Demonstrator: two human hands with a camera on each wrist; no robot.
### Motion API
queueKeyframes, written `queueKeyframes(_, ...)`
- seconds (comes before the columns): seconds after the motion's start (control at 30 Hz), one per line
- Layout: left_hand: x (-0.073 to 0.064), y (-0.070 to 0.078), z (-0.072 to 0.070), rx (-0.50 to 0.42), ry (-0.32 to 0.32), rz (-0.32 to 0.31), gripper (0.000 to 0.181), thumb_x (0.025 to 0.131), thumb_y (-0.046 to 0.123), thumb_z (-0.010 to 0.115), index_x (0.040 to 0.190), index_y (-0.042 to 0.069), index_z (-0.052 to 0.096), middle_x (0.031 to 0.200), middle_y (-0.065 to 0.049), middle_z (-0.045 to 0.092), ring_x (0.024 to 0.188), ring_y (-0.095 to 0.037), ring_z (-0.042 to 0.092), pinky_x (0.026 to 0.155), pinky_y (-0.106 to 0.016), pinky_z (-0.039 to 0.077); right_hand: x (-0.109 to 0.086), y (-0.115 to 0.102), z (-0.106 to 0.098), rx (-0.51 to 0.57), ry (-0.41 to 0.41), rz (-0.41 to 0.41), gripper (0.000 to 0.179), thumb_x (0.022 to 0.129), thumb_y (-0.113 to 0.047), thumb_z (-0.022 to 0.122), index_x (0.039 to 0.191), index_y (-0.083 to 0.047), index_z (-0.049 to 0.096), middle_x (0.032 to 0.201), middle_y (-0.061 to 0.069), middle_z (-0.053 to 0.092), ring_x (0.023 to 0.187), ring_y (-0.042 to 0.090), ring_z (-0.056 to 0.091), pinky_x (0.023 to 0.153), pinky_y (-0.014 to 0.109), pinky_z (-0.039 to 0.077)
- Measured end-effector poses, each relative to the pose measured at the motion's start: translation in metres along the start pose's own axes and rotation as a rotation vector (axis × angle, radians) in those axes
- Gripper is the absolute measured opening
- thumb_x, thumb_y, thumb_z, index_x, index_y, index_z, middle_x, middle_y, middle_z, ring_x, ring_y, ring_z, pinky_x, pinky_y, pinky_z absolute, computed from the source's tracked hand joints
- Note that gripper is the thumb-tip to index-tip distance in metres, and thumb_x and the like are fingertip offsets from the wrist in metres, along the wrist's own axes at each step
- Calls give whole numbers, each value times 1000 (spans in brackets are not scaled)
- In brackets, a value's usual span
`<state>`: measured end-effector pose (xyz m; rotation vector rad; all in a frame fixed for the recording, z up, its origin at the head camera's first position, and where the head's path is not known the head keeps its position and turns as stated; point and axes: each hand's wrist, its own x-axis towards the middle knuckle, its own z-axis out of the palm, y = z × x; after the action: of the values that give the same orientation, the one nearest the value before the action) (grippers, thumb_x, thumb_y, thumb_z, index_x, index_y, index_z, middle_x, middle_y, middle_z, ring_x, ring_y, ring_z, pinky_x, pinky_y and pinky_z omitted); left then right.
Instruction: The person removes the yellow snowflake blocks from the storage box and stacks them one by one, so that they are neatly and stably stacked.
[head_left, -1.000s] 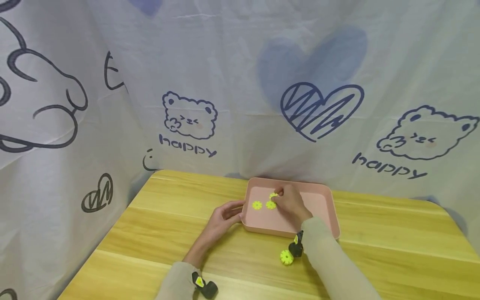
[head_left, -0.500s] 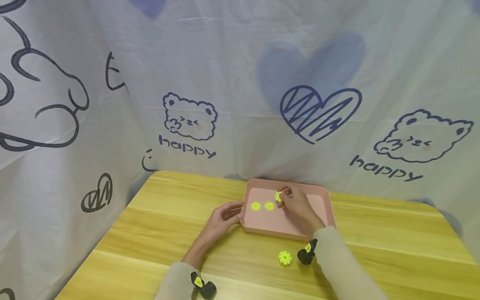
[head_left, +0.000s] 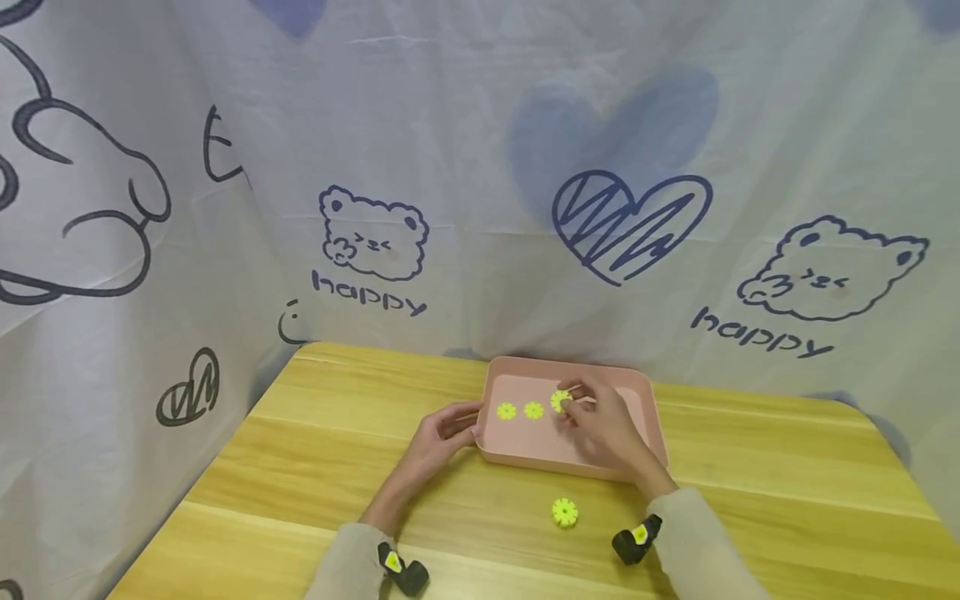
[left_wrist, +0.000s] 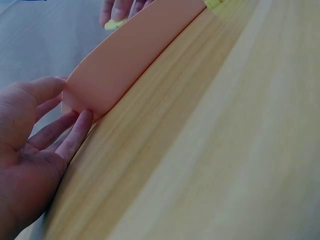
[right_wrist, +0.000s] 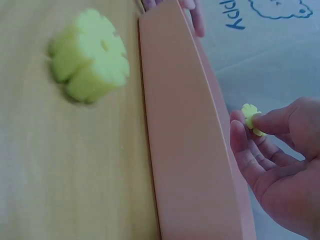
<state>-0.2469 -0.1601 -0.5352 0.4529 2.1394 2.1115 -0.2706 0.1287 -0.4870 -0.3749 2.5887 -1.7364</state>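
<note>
The pink rectangular tray point(head_left: 525, 454) stands near the back of the table. My left hand point(head_left: 442, 435) touches its left end; in the left wrist view the extended fingers point(left_wrist: 82, 127) lie against the end wall. Above the tray floor, my right hand point(head_left: 603, 421) pinches a small yellow notched disc point(head_left: 560, 401) between thumb and fingertips, plain in the right wrist view as a flower-shaped disc point(right_wrist: 250, 116). Two similar yellow discs lie in the tray side by side, the left disc point(head_left: 506, 411) and the right disc point(head_left: 533, 410), to the left of the held one.
On the wooden table point(head_left: 300, 467), in front of the tray, sits a thicker yellow notched stack point(head_left: 565, 512), its grooved side visible in the right wrist view. A white cloth point(head_left: 465, 167) with printed hearts and bears hangs behind the table and at its left.
My right hand has moved right from above the second disc, still pinching its own disc, and has come slightly toward me. The left hand stays at the tray's end.
</note>
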Motion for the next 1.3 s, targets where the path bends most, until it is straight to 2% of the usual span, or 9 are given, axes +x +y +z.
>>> queueKeyframes(0.17,0,1,0,4,-7,4,45,100,0,63,142,-10,52,147,-28,51,135,-42,51,101,-31,53,-13,-6,-1,19,15,-38,22,99,5,60,120,-1,65,104,19,68,83,34,73,73,36,63)
queueKeyframes(0.4,0,-1,0,6,1,7,44,100,-1,63,142,-9,53,147,-27,52,135,-42,52,101,-32,53,-28,-9,-2,40,23,-96,24,99,6,60,121,1,67,102,16,70,80,36,73,68,34,62)
queueKeyframes(0.5,0,-2,0,9,6,10,44,100,0,64,142,-9,53,147,-27,52,135,-42,52,101,-32,54,-35,-9,-4,57,14,-110,27,98,8,59,123,1,67,105,17,70,80,35,73,69,31,62)
queueKeyframes(0.67,0,-1,1,14,8,8,43,101,1,63,141,-8,54,146,-27,53,135,-42,52,101,-32,54,-50,-12,-8,61,-1,-106,36,95,11,58,128,-1,66,119,18,67,87,27,73,74,23,60)
queueKeyframes(0.87,1,-2,0,25,8,7,43,100,0,64,141,-8,54,146,-26,54,134,-41,53,101,-31,54,-65,-17,-10,104,-2,-87,41,90,8,70,129,-1,67,123,19,64,93,24,73,77,24,60)
queueKeyframes(1.0,1,-1,0,24,9,-8,43,100,1,64,141,-8,54,146,-26,54,134,-41,53,101,-31,54,-74,-17,-9,85,24,-89,41,87,5,77,126,-3,69,122,18,66,92,24,70,80,25,60)
queueKeyframes(1.13,0,0,1,23,10,-18,44,100,2,65,142,-7,54,146,-26,53,135,-41,52,102,-32,53,-83,-13,-8,93,34,-125,41,85,12,74,124,1,68,123,19,67,93,25,67,84,27,60)
queueKeyframes(1.3,1,0,0,27,10,-15,44,100,2,65,142,-7,54,147,-25,53,135,-40,52,102,-33,53,-93,-9,-7,77,39,-189,40,84,13,75,122,3,68,120,18,69,93,18,66,81,28,61)
